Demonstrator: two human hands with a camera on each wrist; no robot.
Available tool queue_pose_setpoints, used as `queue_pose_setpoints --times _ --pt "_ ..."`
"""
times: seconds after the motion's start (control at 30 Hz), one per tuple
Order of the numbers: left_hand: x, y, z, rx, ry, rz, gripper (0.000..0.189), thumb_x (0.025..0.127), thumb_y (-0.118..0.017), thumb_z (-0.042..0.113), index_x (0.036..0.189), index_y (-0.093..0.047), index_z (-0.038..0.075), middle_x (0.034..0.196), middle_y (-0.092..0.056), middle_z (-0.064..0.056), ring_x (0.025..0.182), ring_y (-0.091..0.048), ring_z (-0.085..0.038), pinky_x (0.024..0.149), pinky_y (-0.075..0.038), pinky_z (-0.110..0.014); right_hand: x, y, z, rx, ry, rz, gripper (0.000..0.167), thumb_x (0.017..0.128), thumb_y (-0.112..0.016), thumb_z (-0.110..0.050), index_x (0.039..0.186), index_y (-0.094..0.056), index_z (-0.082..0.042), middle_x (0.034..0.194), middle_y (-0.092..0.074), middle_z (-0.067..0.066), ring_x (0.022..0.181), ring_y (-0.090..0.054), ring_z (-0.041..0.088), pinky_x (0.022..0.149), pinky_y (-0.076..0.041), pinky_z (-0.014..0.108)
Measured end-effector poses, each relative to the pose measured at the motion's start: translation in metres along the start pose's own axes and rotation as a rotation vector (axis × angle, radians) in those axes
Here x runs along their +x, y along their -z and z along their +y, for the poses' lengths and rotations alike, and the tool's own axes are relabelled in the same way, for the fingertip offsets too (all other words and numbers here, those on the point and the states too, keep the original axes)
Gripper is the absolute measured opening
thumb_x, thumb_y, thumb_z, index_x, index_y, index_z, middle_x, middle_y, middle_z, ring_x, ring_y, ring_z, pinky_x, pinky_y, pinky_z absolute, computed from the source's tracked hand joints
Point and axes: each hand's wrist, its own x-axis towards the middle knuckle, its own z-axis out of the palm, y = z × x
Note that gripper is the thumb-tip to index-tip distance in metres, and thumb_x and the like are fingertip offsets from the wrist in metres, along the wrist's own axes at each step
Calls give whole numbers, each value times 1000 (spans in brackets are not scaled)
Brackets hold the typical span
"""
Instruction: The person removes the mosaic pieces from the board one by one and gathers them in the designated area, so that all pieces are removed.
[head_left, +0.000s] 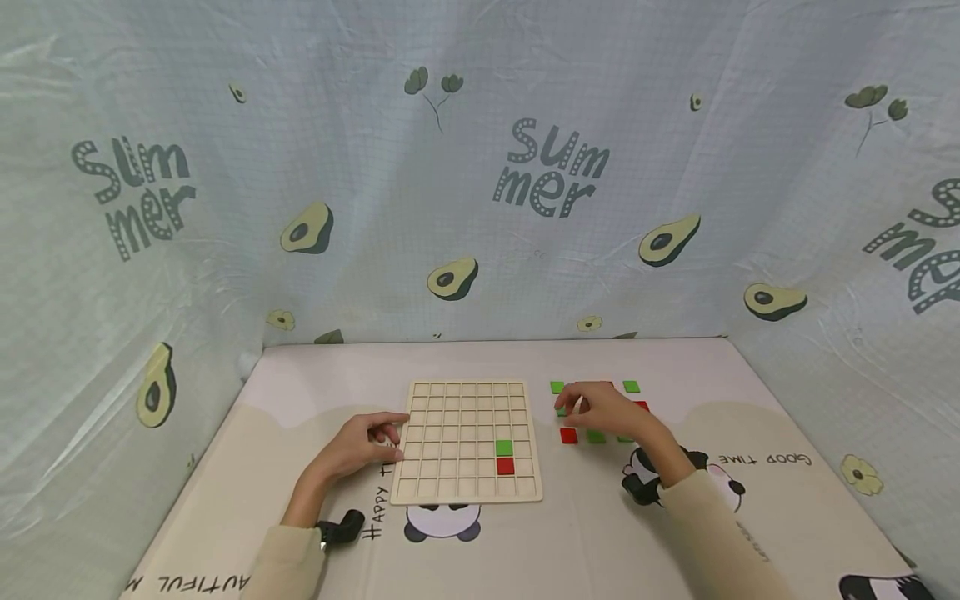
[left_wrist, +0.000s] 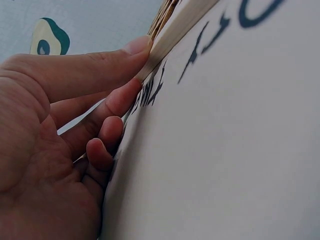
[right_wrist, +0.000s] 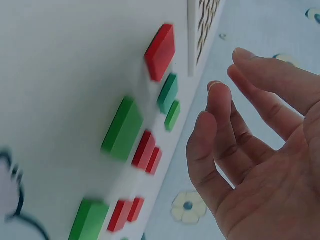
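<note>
A pale wooden grid board (head_left: 442, 446) lies on the table. One green tile (head_left: 504, 448) and one red tile (head_left: 506, 467) sit in neighbouring squares toward its right side. At the board's left edge rests my left hand (head_left: 360, 446), thumb and index finger spread along the rim, the other fingers bent in. My right hand (head_left: 603, 408) hovers over loose tiles right of the board, its fingertips above a green tile (head_left: 561, 412). In the right wrist view nothing shows between the bent fingers, and thumb and fingertips stand apart. This hand partly hides some tiles.
Loose tiles lie in rows on the right, among them a red tile (head_left: 568, 436), a green tile (head_left: 596, 437) and a far green tile (head_left: 632, 387). The printed tablecloth (head_left: 585, 533) meets an avocado-patterned curtain (head_left: 375, 292) at the back and sides.
</note>
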Motion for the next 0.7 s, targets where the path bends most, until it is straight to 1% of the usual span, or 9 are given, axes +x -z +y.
queue_pose_setpoints --times 0.1,0.27,0.33,0.53,0.63,0.7 --pt "0 0 0 -1 2 0 66 76 -85 6 136 -62 -7 95 -66 -12 80 -50 -16 70 -40 -23 6 -5 -8 18 -27 -13 20 93 -74 -14 112 -73 -8 99 -69 -1 80 -59 13 72 -50 27" --pt "0 0 0 -2 -3 -1 66 77 -85 7 136 -62 -7 95 -67 -12 80 -50 -16 70 -40 -23 15 -13 -19 20 -2 -21 17 93 -72 -11 110 -73 -9 96 -69 -1 77 -61 12 74 -51 27" --pt "0 0 0 -1 -3 -1 66 76 -86 6 136 -62 -7 94 -67 -13 80 -50 -16 70 -40 -23 17 -17 -23 23 9 -23 17 93 -72 -12 110 -72 -10 95 -68 -1 75 -61 11 73 -51 27" --pt "1 1 -1 -2 -8 -4 66 76 -86 6 136 -62 -8 94 -66 -13 79 -50 -15 70 -41 -22 26 -29 -36 45 -19 -46 17 93 -72 -13 110 -73 -12 97 -67 -1 74 -59 14 61 -50 28" --pt "1 1 -1 -7 -11 -3 66 76 -86 6 136 -62 -8 94 -66 -13 79 -50 -15 70 -41 -22 31 -35 -39 37 0 -62 16 92 -71 -11 108 -73 -12 95 -67 -2 74 -59 13 61 -50 28" --pt "1 1 -1 -9 -13 -3 66 76 -86 7 136 -62 -7 95 -67 -13 79 -50 -15 70 -41 -22 34 -39 -41 31 16 -72 15 92 -71 -11 107 -73 -13 93 -66 -4 76 -59 13 64 -50 27"
